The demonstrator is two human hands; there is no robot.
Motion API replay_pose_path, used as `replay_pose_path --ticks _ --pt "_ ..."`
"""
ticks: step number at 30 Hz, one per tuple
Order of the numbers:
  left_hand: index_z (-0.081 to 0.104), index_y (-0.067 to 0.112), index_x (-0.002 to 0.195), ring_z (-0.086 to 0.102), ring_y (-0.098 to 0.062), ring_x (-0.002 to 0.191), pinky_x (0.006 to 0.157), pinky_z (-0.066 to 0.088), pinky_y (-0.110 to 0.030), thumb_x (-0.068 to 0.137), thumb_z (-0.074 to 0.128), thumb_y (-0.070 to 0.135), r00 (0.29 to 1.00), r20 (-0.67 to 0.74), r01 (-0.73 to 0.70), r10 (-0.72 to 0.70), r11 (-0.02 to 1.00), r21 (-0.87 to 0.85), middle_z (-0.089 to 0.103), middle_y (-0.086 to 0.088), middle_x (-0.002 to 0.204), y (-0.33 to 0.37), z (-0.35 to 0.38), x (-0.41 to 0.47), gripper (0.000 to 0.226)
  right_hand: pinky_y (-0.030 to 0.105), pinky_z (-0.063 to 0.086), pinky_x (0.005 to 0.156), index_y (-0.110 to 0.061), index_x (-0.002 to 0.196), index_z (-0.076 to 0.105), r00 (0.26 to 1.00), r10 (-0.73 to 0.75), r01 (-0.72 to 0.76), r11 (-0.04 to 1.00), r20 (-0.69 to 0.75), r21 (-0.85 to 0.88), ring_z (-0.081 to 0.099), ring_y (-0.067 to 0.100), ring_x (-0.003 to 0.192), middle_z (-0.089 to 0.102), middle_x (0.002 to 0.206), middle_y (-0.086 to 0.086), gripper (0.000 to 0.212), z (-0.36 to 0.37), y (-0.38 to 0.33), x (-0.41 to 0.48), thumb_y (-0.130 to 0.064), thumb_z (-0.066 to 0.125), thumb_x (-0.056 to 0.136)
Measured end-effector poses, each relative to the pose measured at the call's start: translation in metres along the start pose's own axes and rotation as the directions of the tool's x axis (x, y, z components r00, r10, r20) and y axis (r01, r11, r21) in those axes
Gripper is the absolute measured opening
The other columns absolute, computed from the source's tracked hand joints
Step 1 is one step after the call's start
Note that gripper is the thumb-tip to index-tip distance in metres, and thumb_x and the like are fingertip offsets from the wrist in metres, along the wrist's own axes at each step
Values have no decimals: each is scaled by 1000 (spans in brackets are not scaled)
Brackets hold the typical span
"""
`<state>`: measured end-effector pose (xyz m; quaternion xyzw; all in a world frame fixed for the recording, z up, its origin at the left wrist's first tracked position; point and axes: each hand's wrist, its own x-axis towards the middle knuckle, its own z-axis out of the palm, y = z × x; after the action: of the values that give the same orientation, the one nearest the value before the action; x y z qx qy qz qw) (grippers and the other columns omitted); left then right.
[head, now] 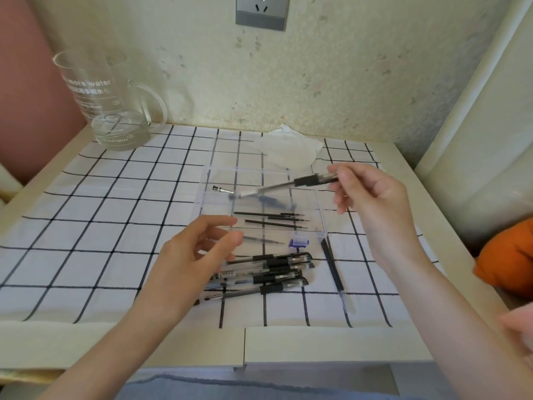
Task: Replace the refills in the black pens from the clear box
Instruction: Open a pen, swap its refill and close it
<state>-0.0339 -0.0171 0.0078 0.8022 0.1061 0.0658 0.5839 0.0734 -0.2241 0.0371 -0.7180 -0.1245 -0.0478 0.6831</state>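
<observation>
The right hand's fingers (337, 172) are pinched on the back end of a black pen (305, 181), which slants down and left over the clear box (248, 169); its front end is too blurred to say whether a refill sits inside. The right hand (372, 197) hovers above the box's far right corner. The left hand (184, 255) is at the near wall of the box, its fingers (237, 237) loosely bent, spread and holding nothing. In the box lie several dark refills (271, 223), and a small metal tip (222, 189) rests near its left side. Just in front of it, more black pens are bundled in a pen pile (269, 269) on the checked cloth (86, 226) covering the bench, with one loose refill (334, 269) to their right. I'd say this pen is mid-swap, opened and waiting for fresh ink. Next, the free hand needs to pick one thin refill from the box and slide it straight into the barrel.
</observation>
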Motion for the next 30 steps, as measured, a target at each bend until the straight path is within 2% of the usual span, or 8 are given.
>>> replay_pose_path --ticks 2,7,13,17,19,22,27,30 --pt "62 40 95 64 -2 79 69 53 -20 80 60 41 1000 -4 -19 19 996 85 68 11 87 -3 1 0 14 18 47 54 -11 96 68 998 -6 5 1000 -58 -8 55 7 60 64 77 7 16 -1 4 3 -8 53 94" --pt "61 43 91 57 2 83 70 43 -7 83 62 34 973 185 -186 137 942 280 64 24 88 -3 9 -9 13 18 48 55 -11 98 67 994 -40 31 996 -101 -86 59 5 65 66 82 5 18 12 18 10 -3 52 93" --pt "61 38 95 55 6 79 65 42 -5 80 51 50 860 387 -504 332 667 549 61 23 88 -18 14 -15 22 10 45 74 -17 102 70 994 -54 32 976 -94 -216 62 3 85 68 93 -10 21 31 38 15 -5 58 90" --pt "64 32 95 51 2 80 65 37 -7 70 78 32 818 424 -574 389 602 555 62 18 89 -25 19 -14 29 -2 33 86 -19 116 67 999 -20 28 926 25 -376 50 -16 100 65 112 -9 30 35 47 16 -6 55 92" --pt "64 29 94 54 0 75 59 40 -9 66 81 26 811 419 -585 408 583 564 62 16 87 -26 21 -14 33 -6 24 90 -23 125 61 997 5 34 888 83 -458 43 -8 115 57 127 -3 37 33 50 18 -6 52 94" --pt "65 27 91 53 -2 73 55 39 -11 65 82 22 803 403 -596 439 569 567 62 13 84 -27 24 -14 32 8 19 101 -25 129 57 992 19 46 865 124 -499 34 9 131 49 130 -11 39 31 47 17 -7 49 95" --pt "65 27 96 61 1 69 57 46 -10 76 69 26 826 354 -563 439 645 516 62 15 86 -24 21 -13 20 -3 28 86 -26 111 68 987 15 59 887 158 -458 47 -3 110 64 114 -14 27 29 33 11 -13 50 96" --pt "64 24 100 61 4 77 67 52 -14 83 61 28 849 208 -527 485 758 383 59 15 91 -14 14 -9 18 6 38 71 -27 105 70 971 36 73 898 238 -433 56 -6 88 69 95 -19 22 26 18 4 -22 50 96"
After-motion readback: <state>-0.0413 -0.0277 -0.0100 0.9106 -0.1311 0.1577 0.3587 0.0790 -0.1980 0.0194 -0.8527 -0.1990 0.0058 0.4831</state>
